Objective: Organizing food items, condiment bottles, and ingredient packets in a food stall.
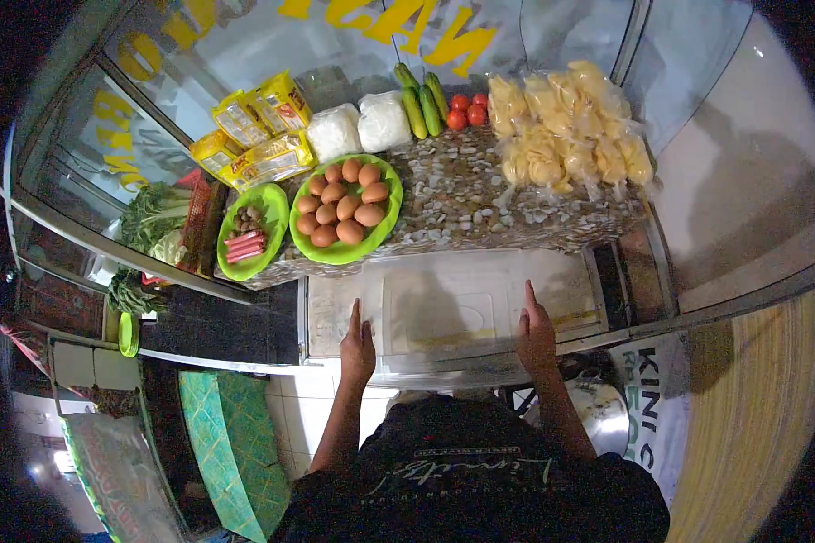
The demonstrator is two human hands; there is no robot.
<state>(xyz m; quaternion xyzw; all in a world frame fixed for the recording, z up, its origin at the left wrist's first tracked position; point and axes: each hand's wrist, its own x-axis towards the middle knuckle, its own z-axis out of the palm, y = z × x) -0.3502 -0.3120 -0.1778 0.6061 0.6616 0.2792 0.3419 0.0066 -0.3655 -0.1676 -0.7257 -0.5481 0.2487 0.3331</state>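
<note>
A large see-through plastic container [448, 309] lies before me at the counter's near edge, its outline faint against the pale surface below. My left hand [358, 349] is at its left side and my right hand [536, 336] at its right side, palms facing inward, fingers pointing away from me. Both hands appear to grip its side walls; the exact contact is blurred. Beyond it, a green plate [394, 203] holds several brown eggs [346, 207]. A smaller green plate [224, 261] carries red-wrapped sausages [245, 246] and small brown round items [247, 218].
Along the glass stand yellow noodle packs [272, 163], white wrapped bundles [384, 122], cucumbers [429, 108], tomatoes [457, 119] and bagged yellowish food [570, 129]. Leafy greens [142, 210] sit left beside a red basket [195, 210]. A metal pot [601, 414] is low at right.
</note>
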